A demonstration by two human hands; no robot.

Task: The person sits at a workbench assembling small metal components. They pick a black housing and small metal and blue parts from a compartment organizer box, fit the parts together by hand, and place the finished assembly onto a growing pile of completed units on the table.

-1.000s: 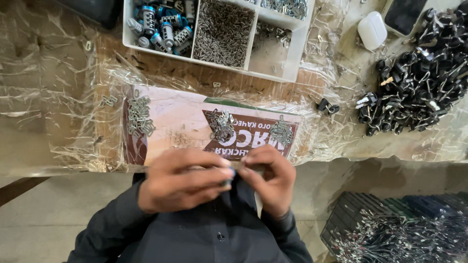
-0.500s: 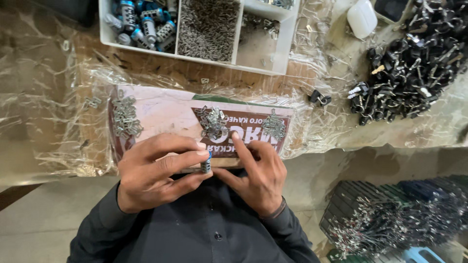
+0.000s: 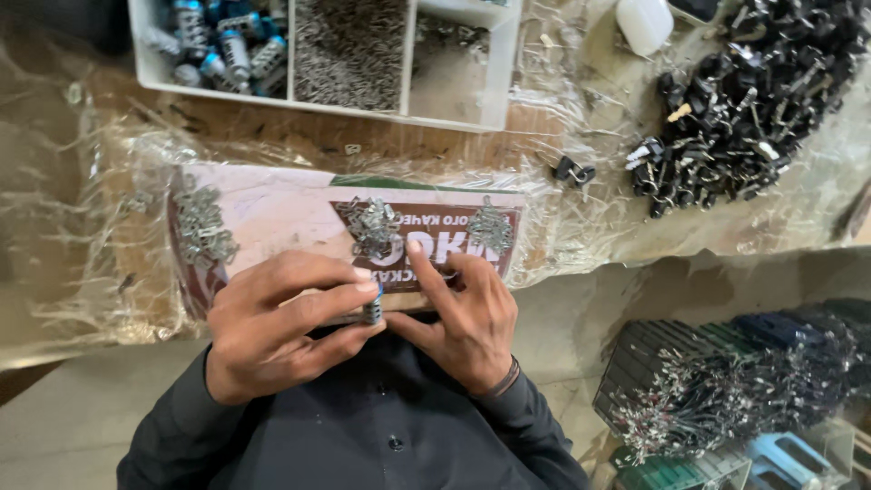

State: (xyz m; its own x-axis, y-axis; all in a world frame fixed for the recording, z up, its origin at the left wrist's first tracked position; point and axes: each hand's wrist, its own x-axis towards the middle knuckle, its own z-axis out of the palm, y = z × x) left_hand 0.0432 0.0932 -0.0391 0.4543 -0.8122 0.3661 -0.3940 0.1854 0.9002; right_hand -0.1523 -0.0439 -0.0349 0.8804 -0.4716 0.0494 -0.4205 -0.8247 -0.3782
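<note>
Pinching one small metal cylinder (image 3: 373,311) at the desk (image 3: 581,236) edge, the left hand (image 3: 281,322) keeps a clenched grip, the right hand (image 3: 463,313) touching it, before three clip heaps (image 3: 374,224) on cardboard (image 3: 272,213), then one three-compartment tray (image 3: 458,95).

Both arms wear long dark sleeves (image 3: 172,426) reaching the wrists. The same dark garment covers the chest toward six o'clock, closed with small round dark buttons (image 3: 394,444). A thin dark band (image 3: 504,379) circles the right wrist. The left hand (image 3: 277,322) and right hand (image 3: 463,318) are bare, without gloves.
</note>
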